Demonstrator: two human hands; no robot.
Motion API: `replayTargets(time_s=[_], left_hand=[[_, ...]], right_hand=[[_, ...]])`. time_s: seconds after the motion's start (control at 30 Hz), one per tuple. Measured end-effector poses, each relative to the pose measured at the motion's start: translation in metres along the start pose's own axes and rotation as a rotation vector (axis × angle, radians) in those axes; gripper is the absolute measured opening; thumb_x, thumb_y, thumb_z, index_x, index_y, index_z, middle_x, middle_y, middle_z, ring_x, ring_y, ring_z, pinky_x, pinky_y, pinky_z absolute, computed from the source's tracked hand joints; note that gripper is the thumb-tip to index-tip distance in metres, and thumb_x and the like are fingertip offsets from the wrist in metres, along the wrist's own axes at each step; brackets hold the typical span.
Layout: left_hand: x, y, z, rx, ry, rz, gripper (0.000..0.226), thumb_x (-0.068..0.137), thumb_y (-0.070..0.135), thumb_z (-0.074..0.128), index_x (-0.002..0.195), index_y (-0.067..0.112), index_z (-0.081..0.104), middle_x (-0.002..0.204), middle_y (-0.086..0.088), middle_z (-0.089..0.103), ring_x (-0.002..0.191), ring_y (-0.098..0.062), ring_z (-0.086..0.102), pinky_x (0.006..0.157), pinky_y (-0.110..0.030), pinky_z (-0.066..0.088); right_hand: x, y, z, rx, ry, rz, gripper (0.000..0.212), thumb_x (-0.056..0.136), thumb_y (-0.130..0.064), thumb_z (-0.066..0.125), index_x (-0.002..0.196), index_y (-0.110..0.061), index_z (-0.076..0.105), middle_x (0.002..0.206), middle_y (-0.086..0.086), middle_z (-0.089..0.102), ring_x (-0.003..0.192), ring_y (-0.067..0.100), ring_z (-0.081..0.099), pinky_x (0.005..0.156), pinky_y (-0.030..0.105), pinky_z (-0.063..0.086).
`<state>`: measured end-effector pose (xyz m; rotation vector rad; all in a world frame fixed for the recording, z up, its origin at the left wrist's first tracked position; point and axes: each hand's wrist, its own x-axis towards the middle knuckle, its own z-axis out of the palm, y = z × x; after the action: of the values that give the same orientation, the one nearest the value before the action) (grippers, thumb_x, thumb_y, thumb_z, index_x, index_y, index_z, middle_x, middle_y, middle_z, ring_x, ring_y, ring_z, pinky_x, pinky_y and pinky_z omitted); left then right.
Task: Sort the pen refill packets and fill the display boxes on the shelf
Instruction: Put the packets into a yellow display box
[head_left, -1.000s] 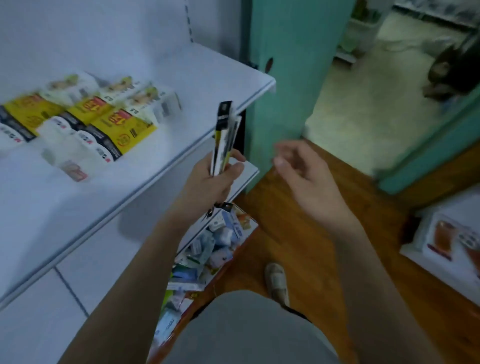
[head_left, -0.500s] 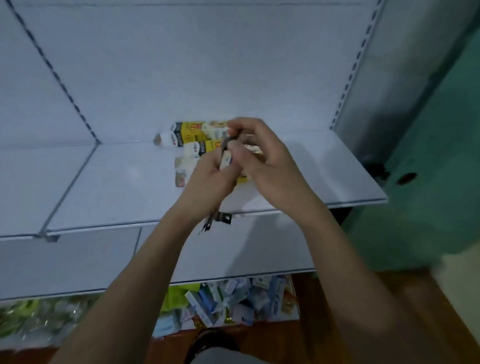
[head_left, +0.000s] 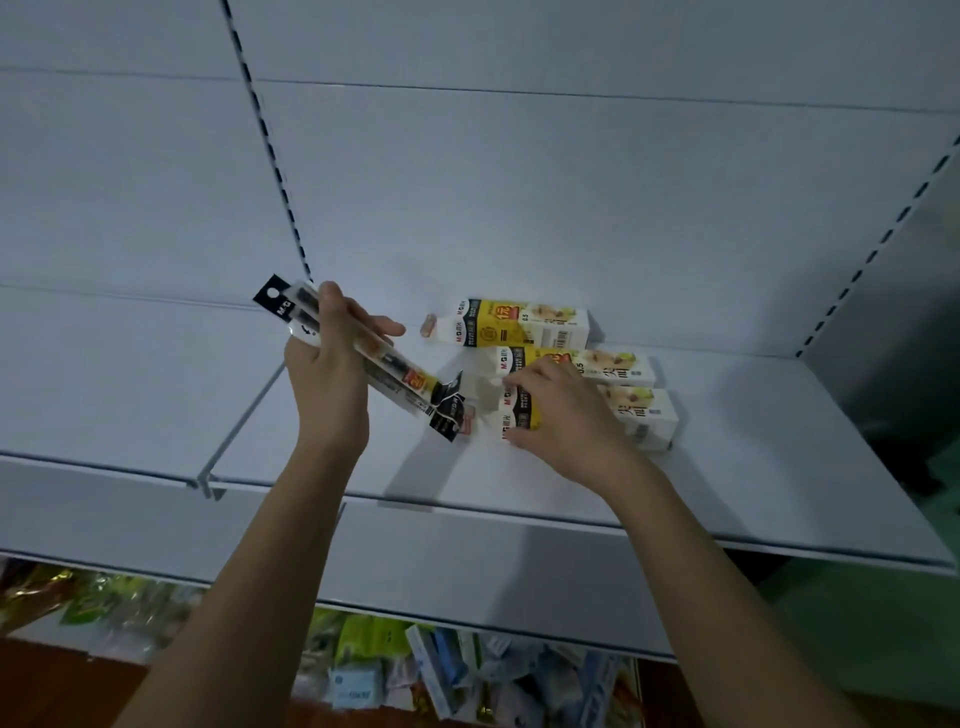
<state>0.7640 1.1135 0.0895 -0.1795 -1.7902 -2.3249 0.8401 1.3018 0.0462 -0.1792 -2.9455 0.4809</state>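
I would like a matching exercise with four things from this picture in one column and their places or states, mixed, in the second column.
Things:
1. left hand
2. right hand
3. back box
4. loose packets

States:
A. lies at the shelf's back wall
B. grips refill packets
C. rests on the front box
D. lie under the shelves

Pairs: 1-B, 2-C, 3-A, 4-D

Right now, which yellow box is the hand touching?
The nearest display box, at the front of the row of three on the shelf. The right hand lies on its left end; the other two boxes behind sit untouched.
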Motion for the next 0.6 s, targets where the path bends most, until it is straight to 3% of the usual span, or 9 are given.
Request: replayTargets(time_s=[0.23,0.33,0.47,0.53,0.6], left_hand=[[0.024,-0.014,0.004,-0.047,-0.046,0.009,0.038,0.105,0.039,0.04,0.079,0.015,0.054,0.066,-0.004,0.071,0.067,-0.019,0.066,0.066,-0.033,0.053],[0.038,-0.004,0.006,-0.156,-0.057,0.008,0.038,0.106,0.038,0.041,0.077,0.016,0.054,0.067,-0.005,0.07,0.066,-0.02,0.065,0.065,-0.034,0.05],[0.057,0.025,0.017,-0.15,-0.122,0.133,0.037,0.106,0.034,0.041,0.076,0.017,0.054,0.07,0.0,0.071,0.067,-0.017,0.066,0.064,-0.033,0.053],[0.06,0.037,0.025,-0.043,-0.149,0.206,0.038,0.105,0.036,0.044,0.074,0.018,0.057,0.068,0.006,0.066,0.065,-0.014,0.066,0.064,-0.033,0.054],[0.059,0.045,0.032,0.059,-0.174,0.249,0.037,0.103,0.036,0.048,0.074,0.016,0.058,0.062,0.009,0.06,0.059,-0.009,0.063,0.059,-0.028,0.051]], right_hand=[[0.004,-0.012,0.013,-0.046,0.038,0.056,0.055,0.086,-0.036,0.07,0.136,-0.032,0.047,0.127,-0.009,0.043,0.122,0.015,0.031,0.099,0.033,0.023],[0.006,-0.026,0.002,0.223,0.054,0.112,0.049,0.083,-0.03,0.076,0.124,-0.036,0.05,0.117,-0.017,0.054,0.114,0.01,0.046,0.099,0.032,0.035],[0.012,-0.045,-0.021,0.697,0.177,0.112,0.053,0.078,-0.018,0.083,0.117,-0.038,0.054,0.111,-0.026,0.059,0.101,-0.01,0.056,0.077,0.01,0.044],[0.016,-0.052,-0.029,0.894,0.263,0.085,0.055,0.077,-0.009,0.083,0.12,-0.03,0.057,0.112,-0.021,0.062,0.098,-0.012,0.058,0.076,0.006,0.046],[0.02,-0.055,-0.033,1.014,0.324,0.067,0.055,0.076,-0.006,0.082,0.123,-0.023,0.058,0.114,-0.012,0.066,0.1,-0.006,0.062,0.08,0.011,0.049]])
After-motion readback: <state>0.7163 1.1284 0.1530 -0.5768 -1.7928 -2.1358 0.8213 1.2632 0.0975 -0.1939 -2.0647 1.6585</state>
